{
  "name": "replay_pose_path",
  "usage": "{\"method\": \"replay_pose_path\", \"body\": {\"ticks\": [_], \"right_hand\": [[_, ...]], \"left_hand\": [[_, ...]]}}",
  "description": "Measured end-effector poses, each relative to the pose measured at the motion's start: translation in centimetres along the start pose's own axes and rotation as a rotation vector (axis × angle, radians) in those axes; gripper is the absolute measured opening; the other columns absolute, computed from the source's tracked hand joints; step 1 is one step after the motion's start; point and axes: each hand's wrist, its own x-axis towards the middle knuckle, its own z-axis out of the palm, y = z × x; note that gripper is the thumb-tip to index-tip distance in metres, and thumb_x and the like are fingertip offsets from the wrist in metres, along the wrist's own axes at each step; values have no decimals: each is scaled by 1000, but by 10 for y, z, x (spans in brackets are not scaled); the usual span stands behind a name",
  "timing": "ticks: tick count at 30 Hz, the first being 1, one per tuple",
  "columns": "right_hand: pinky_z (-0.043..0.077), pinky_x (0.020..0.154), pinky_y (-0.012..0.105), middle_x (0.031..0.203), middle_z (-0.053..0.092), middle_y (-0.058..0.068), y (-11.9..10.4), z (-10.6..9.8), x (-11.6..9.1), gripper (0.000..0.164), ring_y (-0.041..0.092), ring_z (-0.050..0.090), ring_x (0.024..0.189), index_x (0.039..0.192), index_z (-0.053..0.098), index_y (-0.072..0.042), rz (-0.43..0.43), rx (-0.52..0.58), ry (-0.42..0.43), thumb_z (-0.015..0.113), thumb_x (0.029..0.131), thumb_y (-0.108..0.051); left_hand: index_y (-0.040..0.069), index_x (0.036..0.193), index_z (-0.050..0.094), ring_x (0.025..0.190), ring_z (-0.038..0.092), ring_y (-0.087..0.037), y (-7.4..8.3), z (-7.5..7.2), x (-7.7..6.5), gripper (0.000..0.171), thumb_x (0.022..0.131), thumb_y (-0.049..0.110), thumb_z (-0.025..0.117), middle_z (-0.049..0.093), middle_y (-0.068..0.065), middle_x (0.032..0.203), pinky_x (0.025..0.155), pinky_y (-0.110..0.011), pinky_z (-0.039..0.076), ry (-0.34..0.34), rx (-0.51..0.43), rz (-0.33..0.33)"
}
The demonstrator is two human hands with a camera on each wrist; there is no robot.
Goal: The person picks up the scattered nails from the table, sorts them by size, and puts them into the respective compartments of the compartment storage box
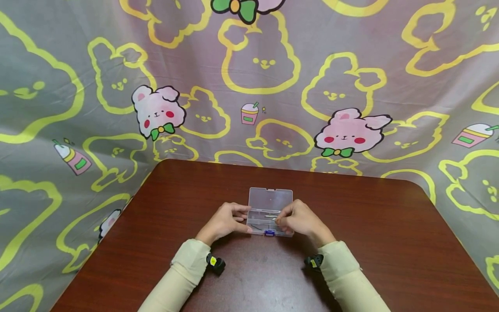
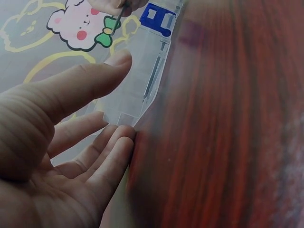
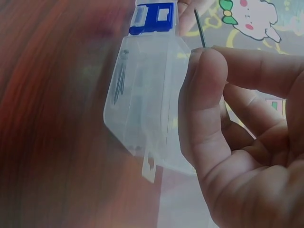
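A small clear plastic case (image 1: 255, 215) sits on the table with its see-through lid (image 1: 270, 198) raised at the back. My left hand (image 1: 223, 222) is at the case's left end, fingertips touching the end wall and the thumb (image 2: 111, 71) stretched above the front compartment. Over the case's right side, my right hand (image 1: 302, 220) pinches a thin metal nail (image 3: 201, 31) between thumb and index finger; its free end sticks out toward the left. One nail (image 2: 154, 71) lies in the front left compartment, and several nails (image 3: 119, 83) lie at the front right.
A blue latch (image 1: 269, 233) is at the middle of the case's front edge. The brown wooden table (image 1: 370, 225) spreads around the case, and a patterned curtain (image 1: 273, 108) hangs behind it. Both wrists wear dark camera straps (image 1: 215, 263).
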Motion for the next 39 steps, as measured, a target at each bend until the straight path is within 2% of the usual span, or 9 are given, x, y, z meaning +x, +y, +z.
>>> {"method": "replay_pose_path", "body": {"ticks": [6,22,32,39], "right_hand": [[57,52,31,66,67,6,-3,7,5,9,14,61,54,78,77,4,13,-26,23,71,84,1],[54,51,30,58,65,4,-7,19,11,12,16,60,49,75,77,-1,4,-105,32,71,85,-1],[47,46,25,49,58,-6,-16,31,19,15,6,53,42,69,77,-6,-81,-244,21,69,79,1],[46,43,25,48,58,-6,-17,35,21,17,5,50,40,67,77,-8,-88,-251,8,71,79,2]], "left_hand": [[1,129,68,103,66,-24,-1,0,0,66,68,6,94,65,-12,116,89,-33,56,2,-9,-4],[-1,130,66,103,65,-24,-1,1,1,67,69,4,93,64,-15,118,89,-32,56,-8,-17,13],[0,129,67,103,65,-24,-1,1,1,66,69,3,93,64,-14,117,88,-32,56,1,-18,3],[-2,129,66,103,65,-24,-1,0,1,66,69,2,92,64,-15,118,89,-32,56,-2,-19,9]]}}
